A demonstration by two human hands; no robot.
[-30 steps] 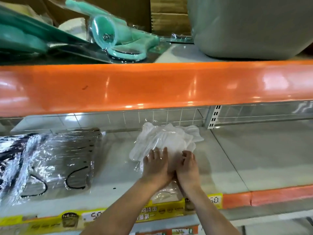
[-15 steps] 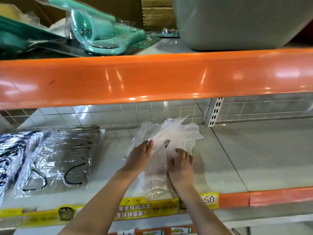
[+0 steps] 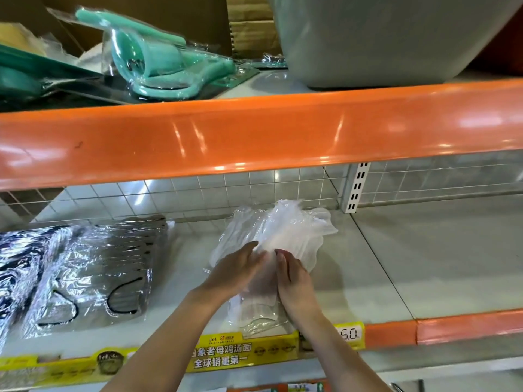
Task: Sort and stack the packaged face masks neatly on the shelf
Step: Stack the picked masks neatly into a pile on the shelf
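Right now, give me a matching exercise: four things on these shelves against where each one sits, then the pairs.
Things:
1. pile of white masks in clear packets
2. clear-wrapped black masks
3. mint-green plastic item in clear wrap
4. large grey plastic tub

Places:
A. upper shelf, right
B. lower shelf, left
C. lower shelf, middle, under both hands
D. upper shelf, left

Pairs: 1-C, 2-B, 3-D, 4-A
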